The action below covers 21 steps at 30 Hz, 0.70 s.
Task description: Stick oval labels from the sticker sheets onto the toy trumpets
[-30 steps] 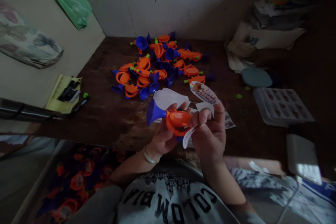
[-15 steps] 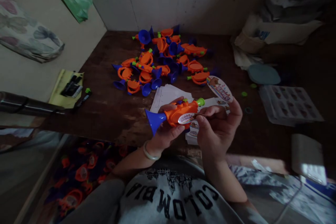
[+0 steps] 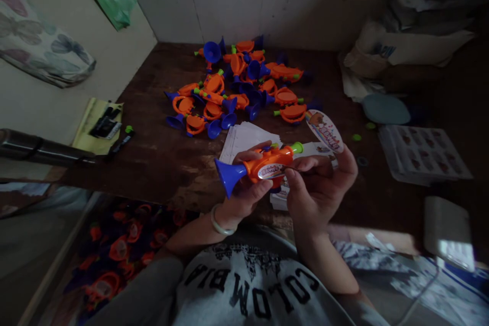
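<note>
My left hand is closed around an orange toy trumpet with a blue bell at its left and a green mouthpiece at its right. An oval printed sticker lies against the trumpet's side. Between thumb and forefinger, my right hand pinches the sticker's right end. A second oval sticker clings to a fingertip of that same hand, standing clear of the trumpet. Behind the hands, white sheets and a stack of printed stickers lie on the table, partly covered.
Several more toy trumpets are heaped at the back of the dark table. To the right lie a clear tray and a blue-green lid. Markers rest on a yellow pad at left. Below the edge, stickered trumpets fill a pile.
The held sticker's left part now sits flatter on the trumpet's side. Both hands and the trumpet have shifted slightly right in view.
</note>
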Each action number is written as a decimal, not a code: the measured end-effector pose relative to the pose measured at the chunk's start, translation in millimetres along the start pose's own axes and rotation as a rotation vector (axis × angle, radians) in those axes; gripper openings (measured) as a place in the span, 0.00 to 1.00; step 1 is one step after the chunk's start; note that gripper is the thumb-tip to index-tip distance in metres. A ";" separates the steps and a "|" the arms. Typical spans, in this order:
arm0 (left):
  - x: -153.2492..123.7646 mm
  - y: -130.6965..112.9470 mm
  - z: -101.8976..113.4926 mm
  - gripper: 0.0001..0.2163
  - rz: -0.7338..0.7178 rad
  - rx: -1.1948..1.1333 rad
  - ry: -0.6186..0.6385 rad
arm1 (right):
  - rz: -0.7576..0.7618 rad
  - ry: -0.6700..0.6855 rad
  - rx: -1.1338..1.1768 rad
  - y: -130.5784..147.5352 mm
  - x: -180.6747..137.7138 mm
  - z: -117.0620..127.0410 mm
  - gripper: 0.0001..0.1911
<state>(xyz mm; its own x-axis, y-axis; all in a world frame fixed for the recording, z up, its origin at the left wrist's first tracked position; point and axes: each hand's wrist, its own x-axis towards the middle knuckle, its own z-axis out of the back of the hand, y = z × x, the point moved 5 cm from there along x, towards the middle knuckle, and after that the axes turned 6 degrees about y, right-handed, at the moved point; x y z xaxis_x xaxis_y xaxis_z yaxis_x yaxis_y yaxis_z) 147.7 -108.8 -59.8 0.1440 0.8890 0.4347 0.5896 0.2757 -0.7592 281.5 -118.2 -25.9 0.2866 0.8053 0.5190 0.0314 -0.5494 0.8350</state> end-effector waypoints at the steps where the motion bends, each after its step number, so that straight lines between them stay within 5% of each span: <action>1: 0.1 -0.3 -0.3 0.19 0.000 0.007 -0.007 | 0.000 -0.001 -0.010 0.4 -0.2 -0.1 0.40; 21: 0.0 -2.3 -2.2 0.13 0.050 0.031 -0.088 | 0.054 0.003 -0.047 5.0 -1.8 -4.0 0.41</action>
<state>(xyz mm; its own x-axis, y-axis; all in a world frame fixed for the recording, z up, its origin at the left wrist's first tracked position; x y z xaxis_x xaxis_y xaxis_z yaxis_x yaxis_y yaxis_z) 148.0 -110.3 -57.0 0.1019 0.9302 0.3525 0.5587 0.2397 -0.7940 277.3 -121.5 -21.9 0.2837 0.7752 0.5644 -0.0296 -0.5812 0.8132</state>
